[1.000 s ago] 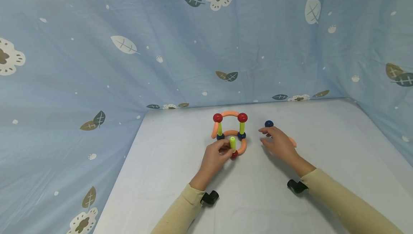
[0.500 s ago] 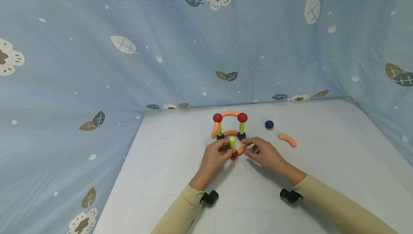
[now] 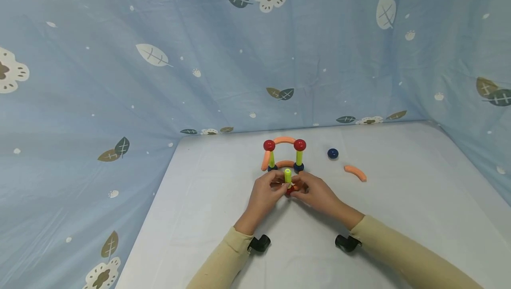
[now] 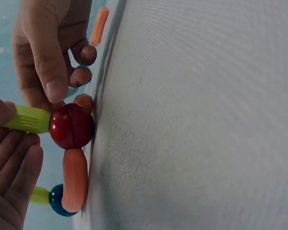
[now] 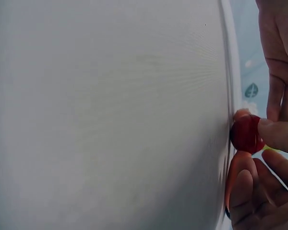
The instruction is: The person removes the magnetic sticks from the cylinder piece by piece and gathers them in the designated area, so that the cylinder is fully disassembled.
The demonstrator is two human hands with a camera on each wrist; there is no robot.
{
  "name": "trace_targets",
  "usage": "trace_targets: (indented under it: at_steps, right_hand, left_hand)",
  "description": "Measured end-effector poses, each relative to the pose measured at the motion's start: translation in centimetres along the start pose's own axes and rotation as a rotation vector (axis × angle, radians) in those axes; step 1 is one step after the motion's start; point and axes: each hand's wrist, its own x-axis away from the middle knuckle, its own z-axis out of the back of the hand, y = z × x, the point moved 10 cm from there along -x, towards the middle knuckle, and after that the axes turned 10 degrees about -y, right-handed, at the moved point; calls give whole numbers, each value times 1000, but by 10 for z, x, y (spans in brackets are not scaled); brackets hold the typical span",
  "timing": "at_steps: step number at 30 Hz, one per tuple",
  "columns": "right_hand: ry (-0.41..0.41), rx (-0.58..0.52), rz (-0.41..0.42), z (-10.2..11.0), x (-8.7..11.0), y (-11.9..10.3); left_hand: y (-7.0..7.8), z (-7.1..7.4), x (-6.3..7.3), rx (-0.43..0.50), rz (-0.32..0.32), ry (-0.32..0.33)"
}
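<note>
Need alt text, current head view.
A person's left hand pinches an upright green stick while the right hand is at the red ball beneath it, part of a ball-and-stick frame on a white table. A loose blue ball and curved orange stick lie to the right.

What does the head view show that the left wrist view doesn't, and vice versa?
Only the head view shows two upper red balls and both sleeves. Only the left wrist view shows the seam around the lower red ball and ridges on a green stick. Both show the left hand gripping that stick and the right hand at that ball.
</note>
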Motion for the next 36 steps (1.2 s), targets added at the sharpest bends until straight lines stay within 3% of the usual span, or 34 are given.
trace_targets:
  at_steps: [6,9,15,21,26,36]
  right_hand:
    - [-12,31,-49,-4,-5,3]
    - [-16,40,-54,-5,-7,3]
    - [-12,26,-40,-4,-8,2]
    - [-8,23,-19,-3,-8,0]
    - [-26,19,-34,-4,-9,0]
    - [-53,-5,-80,-4,-9,3]
  left_hand:
    - [0,0,0,4,-20,11]
    - [3,2,1,-44,-40,30]
    - [17,4,6,-159,-129,72]
    - [25,11,9,-162,-177,108]
    - [23,18,11,-139,-143,90]
    - [-15,29,21,-115,35,-29]
